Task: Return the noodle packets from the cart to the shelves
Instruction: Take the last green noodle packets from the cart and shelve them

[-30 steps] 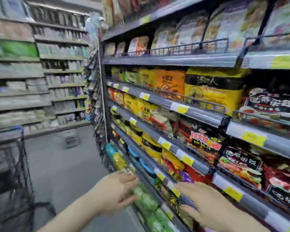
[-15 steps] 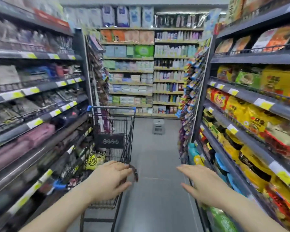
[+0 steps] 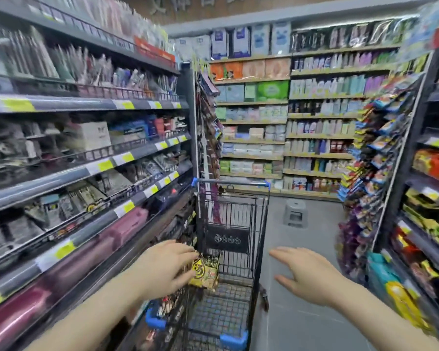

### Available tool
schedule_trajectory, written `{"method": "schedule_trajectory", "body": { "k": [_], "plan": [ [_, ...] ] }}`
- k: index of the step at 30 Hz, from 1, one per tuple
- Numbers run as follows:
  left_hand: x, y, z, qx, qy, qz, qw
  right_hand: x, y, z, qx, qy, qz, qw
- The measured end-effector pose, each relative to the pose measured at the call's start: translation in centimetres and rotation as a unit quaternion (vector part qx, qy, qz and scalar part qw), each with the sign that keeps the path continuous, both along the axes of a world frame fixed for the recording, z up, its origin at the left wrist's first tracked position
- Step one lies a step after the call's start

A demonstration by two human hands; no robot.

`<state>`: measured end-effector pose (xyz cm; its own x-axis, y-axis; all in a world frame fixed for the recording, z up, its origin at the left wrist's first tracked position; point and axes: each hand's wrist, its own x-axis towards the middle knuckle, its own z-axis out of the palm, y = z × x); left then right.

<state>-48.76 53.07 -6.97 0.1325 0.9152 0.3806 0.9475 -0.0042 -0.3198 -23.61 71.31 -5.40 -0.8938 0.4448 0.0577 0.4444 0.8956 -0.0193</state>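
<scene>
A black wire shopping cart (image 3: 260, 224) with blue corner bumpers stands in the aisle ahead, against the left shelving. Inside it lies a yellow and black noodle packet (image 3: 205, 273), and more packets (image 3: 166, 306) show through the near left wires. My left hand (image 3: 162, 268) reaches over the cart's left side, fingers spread just beside the yellow packet and holding nothing. My right hand (image 3: 312, 274) hovers open to the right of the cart over the floor. The noodle shelves (image 3: 425, 249) run along the right edge, filled with yellow, red and dark packets.
Left shelving (image 3: 92, 168) carries boxed and hanging goods with yellow price tags. A grey plastic stool (image 3: 294, 213) sits on the floor beyond the cart. Hanging snack racks (image 3: 370, 173) flank the right shelf end. Toiletry shelves (image 3: 289, 122) close the aisle at the back.
My view swung left from the noodle shelves to the cart. Both hands left the lower shelf empty; the left hand now reaches into the cart near the yellow packet.
</scene>
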Motion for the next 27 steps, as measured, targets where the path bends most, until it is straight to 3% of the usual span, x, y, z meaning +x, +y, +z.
{"method": "schedule_trajectory", "body": {
  "k": [17,23,27],
  "plan": [
    [-20.1,8.7,-4.9,-0.053,-0.067,0.010,0.996,-20.3,10.0,-5.7,-0.091,-0.042,-0.042,0.994],
    [-25.3,14.2,-6.2,-0.138,-0.123,0.062,0.981,-25.9,16.2,-8.9,-0.141,-0.073,-0.070,0.985],
    [-28.6,17.2,-8.9,-0.107,-0.163,0.062,0.979,-29.6,19.8,-11.3,-0.168,-0.101,-0.087,0.977]
  ]
}}
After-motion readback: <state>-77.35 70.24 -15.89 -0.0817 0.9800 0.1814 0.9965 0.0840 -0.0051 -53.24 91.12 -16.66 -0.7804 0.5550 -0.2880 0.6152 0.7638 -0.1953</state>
